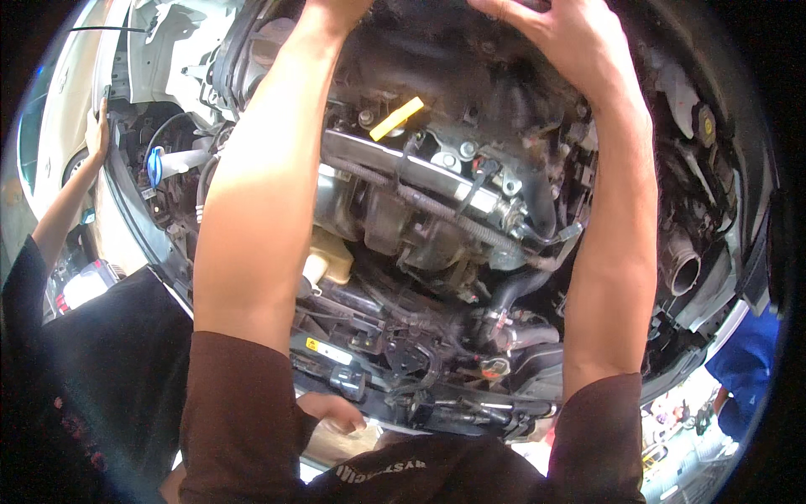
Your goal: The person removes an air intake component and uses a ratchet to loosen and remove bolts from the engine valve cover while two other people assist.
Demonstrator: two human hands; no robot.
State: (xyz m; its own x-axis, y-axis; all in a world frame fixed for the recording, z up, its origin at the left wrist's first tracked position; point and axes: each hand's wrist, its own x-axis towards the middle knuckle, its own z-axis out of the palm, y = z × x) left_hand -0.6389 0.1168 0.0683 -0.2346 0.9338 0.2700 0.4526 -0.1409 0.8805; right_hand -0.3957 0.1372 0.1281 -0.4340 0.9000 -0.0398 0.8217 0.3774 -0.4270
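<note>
My left hand [336, 15] reaches to the top edge over a dark engine [437, 59], its fingertips out of view, so its grip cannot be told. My right hand [562, 34] is at the top right with its thumb stretched out and apart; its other fingers are largely hidden or cut off. Between my forearms lie a yellow bar-shaped piece [395, 118], a metal rail [378, 155] with bolts, a corrugated conduit [445, 210], a cream plastic reservoir [332, 260] and dark hoses [516, 290].
At the left, another person's hand [96, 134] rests on the car's pale edge, near a blue-capped filler neck [155, 168]. Another hand [332, 412] shows behind my left sleeve. A person in blue [739, 370] stands at the right, near an open metal pipe [680, 265].
</note>
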